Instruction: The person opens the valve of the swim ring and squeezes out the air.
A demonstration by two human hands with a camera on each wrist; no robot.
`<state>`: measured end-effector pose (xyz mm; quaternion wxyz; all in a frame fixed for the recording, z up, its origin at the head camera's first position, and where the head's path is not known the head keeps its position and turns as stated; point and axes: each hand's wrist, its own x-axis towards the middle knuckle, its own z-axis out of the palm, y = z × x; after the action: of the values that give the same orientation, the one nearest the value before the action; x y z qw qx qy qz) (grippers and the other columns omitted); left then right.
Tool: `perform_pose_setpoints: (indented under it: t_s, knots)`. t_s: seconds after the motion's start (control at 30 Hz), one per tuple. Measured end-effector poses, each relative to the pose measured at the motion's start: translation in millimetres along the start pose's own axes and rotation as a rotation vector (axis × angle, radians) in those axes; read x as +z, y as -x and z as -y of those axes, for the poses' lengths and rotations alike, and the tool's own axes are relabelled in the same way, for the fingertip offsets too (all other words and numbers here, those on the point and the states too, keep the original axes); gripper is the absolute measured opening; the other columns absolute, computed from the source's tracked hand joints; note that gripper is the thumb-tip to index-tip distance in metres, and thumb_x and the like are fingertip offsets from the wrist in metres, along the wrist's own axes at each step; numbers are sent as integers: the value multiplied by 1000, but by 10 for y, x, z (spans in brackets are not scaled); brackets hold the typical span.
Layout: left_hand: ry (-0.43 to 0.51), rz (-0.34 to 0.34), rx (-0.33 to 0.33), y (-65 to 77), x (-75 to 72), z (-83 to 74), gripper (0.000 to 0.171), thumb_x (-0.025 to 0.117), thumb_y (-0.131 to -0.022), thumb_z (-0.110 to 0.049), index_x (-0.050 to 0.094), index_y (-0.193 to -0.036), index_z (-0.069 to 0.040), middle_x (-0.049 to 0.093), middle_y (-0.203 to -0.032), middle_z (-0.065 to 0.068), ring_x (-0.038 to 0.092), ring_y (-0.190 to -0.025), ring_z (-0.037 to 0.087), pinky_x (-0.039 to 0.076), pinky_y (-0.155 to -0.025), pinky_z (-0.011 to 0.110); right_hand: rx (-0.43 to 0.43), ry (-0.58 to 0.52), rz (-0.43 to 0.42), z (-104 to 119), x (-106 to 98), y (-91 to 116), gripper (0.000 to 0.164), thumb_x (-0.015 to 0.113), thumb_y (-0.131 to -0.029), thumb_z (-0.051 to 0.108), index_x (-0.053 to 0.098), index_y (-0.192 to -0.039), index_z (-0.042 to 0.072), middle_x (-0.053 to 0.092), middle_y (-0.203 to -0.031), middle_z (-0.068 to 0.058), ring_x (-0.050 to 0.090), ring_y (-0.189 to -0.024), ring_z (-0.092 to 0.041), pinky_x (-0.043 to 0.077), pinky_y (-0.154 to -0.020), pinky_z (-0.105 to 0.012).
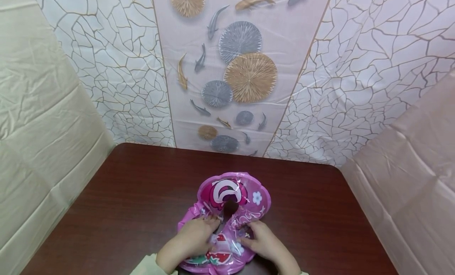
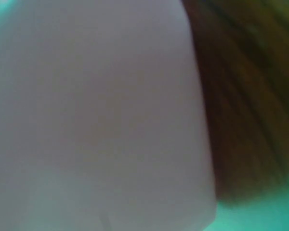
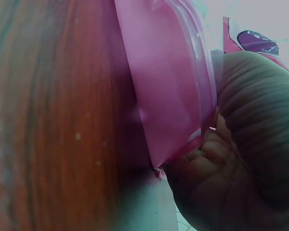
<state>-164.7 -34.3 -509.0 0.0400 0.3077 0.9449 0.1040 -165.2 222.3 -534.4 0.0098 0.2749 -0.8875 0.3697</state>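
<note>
A pink inflatable swim ring (image 1: 231,237), soft and creased, lies on the table with its small centre hole showing. A cartoon face, white flowers and strawberries are printed on its glossy plastic. On its left part, my left hand (image 1: 197,234) grips the plastic beside the hole. My right hand (image 1: 266,241) holds the right side, thumb pointing inward. In the right wrist view, the ring's pink side (image 3: 168,82) rises beside the curled fingers of the right hand (image 3: 260,130). A blurred pale surface fills most of the left wrist view.
The dark reddish-brown table (image 1: 142,188) extends around the ring. Behind it hangs a cloth (image 1: 227,121) printed with fish and round leaves. Beige cloth walls (image 1: 46,148) flank the table on both sides.
</note>
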Motion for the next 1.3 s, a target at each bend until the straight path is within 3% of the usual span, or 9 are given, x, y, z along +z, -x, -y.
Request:
perform_pose_setpoints:
  t_s: [0.77, 0.97, 1.13, 1.23, 1.3]
  knots:
    - [-14, -28, 21, 22, 1, -9, 70, 80, -80, -40, 59, -141, -11, 58, -143, 6, 55, -131, 27, 42, -109, 43, 45, 62, 14, 12, 13, -9, 38, 82, -81, 15, 67, -115, 6, 70, -107, -5, 66, -100, -21, 55, -90, -41]
    - [-75, -113, 23, 20, 21, -8, 72, 84, -74, -45, 63, -134, -11, 63, -134, 7, 57, -124, 29, 45, -106, 47, 43, 69, 10, 9, 24, -5, 38, 83, -80, 16, 68, -113, 6, 70, -107, -5, 66, -99, -21, 55, -89, -40]
    - [-85, -302, -71, 36, -33, 21, 98, 91, -54, -60, 56, -127, -5, 52, -128, 15, 49, -120, 34, 46, -98, 51, 51, 87, 20, 9, 22, -7, 35, 83, -81, 21, 68, -108, 5, 68, -103, -5, 65, -95, -21, 55, -86, -40]
    - [-30, -399, -129, 13, -120, 75, 129, 92, -44, -67, 40, -144, -3, 37, -147, 20, 38, -135, 38, 41, -105, 53, 59, 93, 26, 6, 6, -14, 33, 83, -81, 22, 68, -105, 4, 67, -100, -4, 64, -91, -20, 55, -83, -39]
    - [-7, -407, -121, -30, -170, 130, 149, 90, -43, -72, 22, -157, -4, 18, -162, 20, 21, -148, 39, 32, -114, 54, 60, 97, 19, 1, -4, -20, 32, 83, -81, 20, 68, -104, 4, 67, -99, -3, 63, -91, -19, 55, -82, -38]
